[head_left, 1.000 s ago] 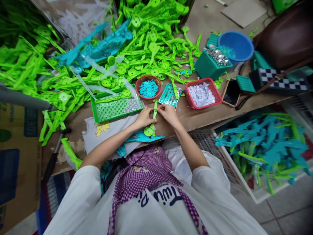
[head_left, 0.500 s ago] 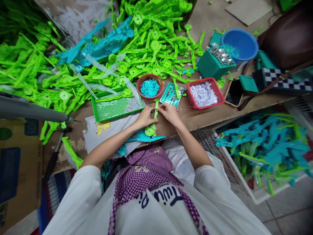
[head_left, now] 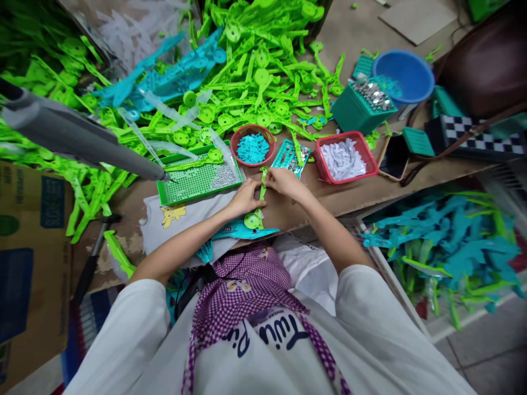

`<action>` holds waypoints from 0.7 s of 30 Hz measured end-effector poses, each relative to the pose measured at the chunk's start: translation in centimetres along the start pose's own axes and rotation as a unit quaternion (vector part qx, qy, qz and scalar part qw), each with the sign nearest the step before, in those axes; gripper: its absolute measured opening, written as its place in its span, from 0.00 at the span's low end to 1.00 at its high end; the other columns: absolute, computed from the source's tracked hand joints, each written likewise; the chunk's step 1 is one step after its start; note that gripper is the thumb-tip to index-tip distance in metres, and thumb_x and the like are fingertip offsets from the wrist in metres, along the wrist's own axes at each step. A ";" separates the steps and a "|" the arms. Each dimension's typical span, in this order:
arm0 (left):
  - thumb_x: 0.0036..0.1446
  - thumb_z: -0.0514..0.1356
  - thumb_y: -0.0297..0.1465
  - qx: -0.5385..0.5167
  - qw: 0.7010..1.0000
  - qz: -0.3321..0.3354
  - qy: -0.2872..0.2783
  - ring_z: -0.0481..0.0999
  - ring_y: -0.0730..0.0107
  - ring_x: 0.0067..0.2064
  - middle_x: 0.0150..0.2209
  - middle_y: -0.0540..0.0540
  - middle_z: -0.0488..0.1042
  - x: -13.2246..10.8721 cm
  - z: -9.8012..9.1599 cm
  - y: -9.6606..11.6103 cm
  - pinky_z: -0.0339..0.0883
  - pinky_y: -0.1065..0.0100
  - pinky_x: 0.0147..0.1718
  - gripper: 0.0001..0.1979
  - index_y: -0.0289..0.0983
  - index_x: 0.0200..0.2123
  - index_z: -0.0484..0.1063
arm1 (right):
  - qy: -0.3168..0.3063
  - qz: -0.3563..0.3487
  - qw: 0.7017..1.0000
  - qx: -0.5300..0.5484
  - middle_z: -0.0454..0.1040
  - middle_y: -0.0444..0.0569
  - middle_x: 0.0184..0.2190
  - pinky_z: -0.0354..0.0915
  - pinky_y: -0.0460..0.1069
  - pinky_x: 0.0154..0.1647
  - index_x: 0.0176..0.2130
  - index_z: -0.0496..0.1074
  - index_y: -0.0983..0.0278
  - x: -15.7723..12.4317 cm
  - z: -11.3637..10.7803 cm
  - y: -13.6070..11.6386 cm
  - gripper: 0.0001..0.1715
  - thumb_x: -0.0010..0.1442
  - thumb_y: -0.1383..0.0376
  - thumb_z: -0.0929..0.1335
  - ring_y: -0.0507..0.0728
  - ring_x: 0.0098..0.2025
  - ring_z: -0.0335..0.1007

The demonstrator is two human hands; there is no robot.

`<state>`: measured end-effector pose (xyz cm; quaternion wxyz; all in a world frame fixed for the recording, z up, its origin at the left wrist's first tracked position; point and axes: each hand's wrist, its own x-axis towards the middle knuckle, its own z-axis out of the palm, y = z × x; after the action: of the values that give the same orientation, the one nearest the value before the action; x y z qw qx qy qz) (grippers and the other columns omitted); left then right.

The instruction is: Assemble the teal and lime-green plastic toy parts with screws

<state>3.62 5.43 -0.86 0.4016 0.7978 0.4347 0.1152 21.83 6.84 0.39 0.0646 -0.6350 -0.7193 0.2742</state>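
A long bright green plastic part (head_left: pixel 263 192) with a round disc end lies upright in view at the table's front edge, its disc over a teal plastic part (head_left: pixel 247 230). My left hand (head_left: pixel 246 198) grips the green part from the left, thumb and fingers closed at its side. My right hand (head_left: pixel 285 183) is at the part's upper right, fingertips pinched together against or just beside it. Whatever those fingertips hold is hidden or too small to name. Beyond the hands are a red round basket (head_left: pixel 234 147) of small teal pieces and a teal tray (head_left: pixel 281 156) of small metal pieces.
A grey power screwdriver (head_left: pixel 99 137) hangs at left, its tip over a green perforated tray (head_left: pixel 181 189) with tiny metal bits. Green parts (head_left: pixel 263 77) heap the table's back. At right stand a red basket (head_left: pixel 373 170) of white pieces and a crate (head_left: pixel 411 307).
The hanging screwdriver has swung right, from beside the green tray to over it. My right hand has curled its fingers more and its elbow has moved outward. My left hand stays on the green part.
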 end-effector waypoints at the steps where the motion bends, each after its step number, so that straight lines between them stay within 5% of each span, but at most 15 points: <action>1: 0.50 0.71 0.30 -0.002 1.000 0.001 0.000 0.72 0.55 0.51 0.49 0.41 0.71 0.0 0.0 0.0 0.67 0.56 0.52 0.29 0.32 0.55 0.70 | -0.001 -0.019 0.999 0.027 0.80 0.54 0.36 0.60 0.50 0.38 0.43 0.77 0.65 -0.1 0.0 0.4 0.10 0.60 0.66 0.71 0.60 0.38 0.73; 5: 0.49 0.71 0.30 -0.009 1.000 0.005 0.005 0.72 0.55 0.51 0.49 0.41 0.71 0.0 0.0 -0.2 0.67 0.57 0.52 0.29 0.33 0.54 0.71 | 0.012 -0.100 0.988 0.121 0.79 0.50 0.36 0.62 0.48 0.39 0.42 0.77 0.66 -0.5 0.0 1.8 0.10 0.60 0.66 0.70 0.56 0.36 0.71; 10: 0.49 0.72 0.31 -0.019 1.000 0.003 0.001 0.72 0.56 0.49 0.46 0.43 0.71 -0.1 -0.1 -0.1 0.68 0.58 0.50 0.29 0.33 0.55 0.71 | -0.044 -0.108 0.970 0.215 0.79 0.48 0.38 0.64 0.46 0.33 0.40 0.78 0.64 -0.5 -0.1 2.7 0.10 0.60 0.66 0.67 0.52 0.29 0.70; 18: 0.49 0.72 0.31 0.006 1.000 0.012 -0.004 0.73 0.56 0.49 0.46 0.43 0.72 -0.1 -0.3 0.1 0.69 0.58 0.49 0.29 0.34 0.55 0.72 | -0.040 -0.102 0.979 0.171 0.77 0.45 0.28 0.61 0.45 0.31 0.39 0.80 0.65 0.3 -0.1 2.5 0.11 0.57 0.67 0.68 0.51 0.28 0.68; 21: 0.54 0.68 0.30 0.005 1.000 0.006 0.000 0.75 0.59 0.46 0.43 0.43 0.75 -0.5 -0.8 0.3 0.69 0.60 0.48 0.21 0.33 0.52 0.74 | -0.044 -0.101 0.983 0.147 0.77 0.44 0.25 0.60 0.45 0.33 0.37 0.81 0.66 0.4 -0.3 2.3 0.10 0.56 0.68 0.68 0.51 0.28 0.68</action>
<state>3.10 5.42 -0.07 0.3967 0.8025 0.4305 0.1155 23.89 7.46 -0.53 0.1533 -0.5300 -0.7338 0.3965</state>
